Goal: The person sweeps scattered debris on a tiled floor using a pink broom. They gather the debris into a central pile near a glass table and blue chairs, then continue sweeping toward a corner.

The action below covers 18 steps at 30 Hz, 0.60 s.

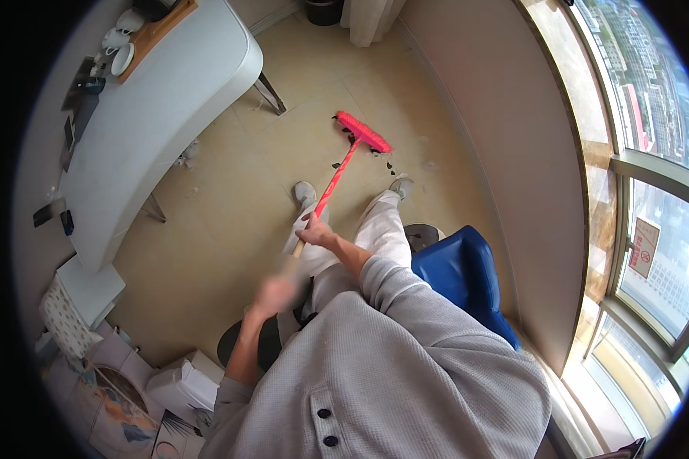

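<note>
I hold a push broom with a bright red-pink bristle head (364,132), which rests on the floor beyond my feet. Its red patterned handle (334,183) slants back toward me and turns wood-coloured near the top. My right hand (317,230) is closed around the middle of the handle. Higher up, near the handle's end, my left hand (275,294) grips it, blurred by motion. Several dark fragments (390,166) lie beside and under the broom head. Some pale scraps (402,175) are by my right shoe (402,188).
A white table (166,97) with thin metal legs curves along the left, bearing a wooden tray (155,40) with white cups. White debris (188,155) lies by its edge. A blue chair (465,275) stands close on my right, before the wall and windows. A dark bin (323,12) is at the far end.
</note>
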Tool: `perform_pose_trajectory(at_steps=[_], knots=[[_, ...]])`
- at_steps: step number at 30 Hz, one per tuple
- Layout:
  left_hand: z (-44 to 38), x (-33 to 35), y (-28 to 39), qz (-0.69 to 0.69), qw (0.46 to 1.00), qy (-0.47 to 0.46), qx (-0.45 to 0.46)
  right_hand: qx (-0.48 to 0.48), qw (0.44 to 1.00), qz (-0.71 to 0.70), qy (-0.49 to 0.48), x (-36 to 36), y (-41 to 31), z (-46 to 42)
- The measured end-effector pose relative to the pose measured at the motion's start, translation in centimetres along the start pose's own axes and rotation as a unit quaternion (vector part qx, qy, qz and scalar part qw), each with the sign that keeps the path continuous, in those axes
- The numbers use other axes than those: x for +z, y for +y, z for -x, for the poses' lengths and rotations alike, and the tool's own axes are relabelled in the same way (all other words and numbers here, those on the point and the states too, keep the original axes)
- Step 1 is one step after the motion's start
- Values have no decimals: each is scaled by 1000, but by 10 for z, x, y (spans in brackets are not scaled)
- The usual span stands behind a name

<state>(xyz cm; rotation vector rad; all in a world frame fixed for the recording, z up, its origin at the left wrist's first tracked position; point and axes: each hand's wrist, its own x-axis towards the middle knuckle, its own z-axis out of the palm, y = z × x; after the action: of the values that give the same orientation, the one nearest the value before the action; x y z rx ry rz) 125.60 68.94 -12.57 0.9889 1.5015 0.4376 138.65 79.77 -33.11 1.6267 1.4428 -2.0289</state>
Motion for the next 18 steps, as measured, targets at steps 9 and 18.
perform_pose_trajectory(at_steps=[9, 18], knots=[[-71, -18, 33, -57, 981, -176, 62, -50, 970, -80, 224, -65, 7, 9], [-184, 130, 135, -158, 945, -275, 85, 48, 947, -63, 311, -235, 97, 76]])
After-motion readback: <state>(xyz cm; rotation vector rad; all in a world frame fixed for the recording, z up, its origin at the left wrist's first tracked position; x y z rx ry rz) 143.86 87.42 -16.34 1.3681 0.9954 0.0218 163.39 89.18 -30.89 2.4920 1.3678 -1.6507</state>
